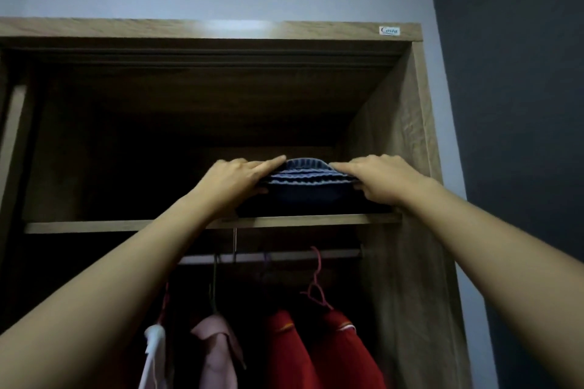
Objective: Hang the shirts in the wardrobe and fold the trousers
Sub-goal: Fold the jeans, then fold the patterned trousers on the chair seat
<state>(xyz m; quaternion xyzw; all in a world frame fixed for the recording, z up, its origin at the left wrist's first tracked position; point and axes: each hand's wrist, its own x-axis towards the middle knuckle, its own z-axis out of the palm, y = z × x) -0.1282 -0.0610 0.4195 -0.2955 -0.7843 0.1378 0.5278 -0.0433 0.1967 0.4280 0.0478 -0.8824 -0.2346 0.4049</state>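
Folded blue trousers [308, 180] with a ribbed waistband lie on the wardrobe's upper shelf [126, 226], on top of something dark. My left hand [235, 180] grips their left end, fingers over the top and thumb underneath. My right hand [377, 178] grips the right end the same way. Below the shelf, a rail [284, 256] carries hangers with two red shirts [316, 354], a pink shirt [218, 350] and a white garment [153, 354].
The wooden wardrobe [407, 123] stands open, with its right side panel close to my right hand. The left part of the upper shelf is dark. A pale wall rises behind it and a dark wall [521, 104] stands to the right.
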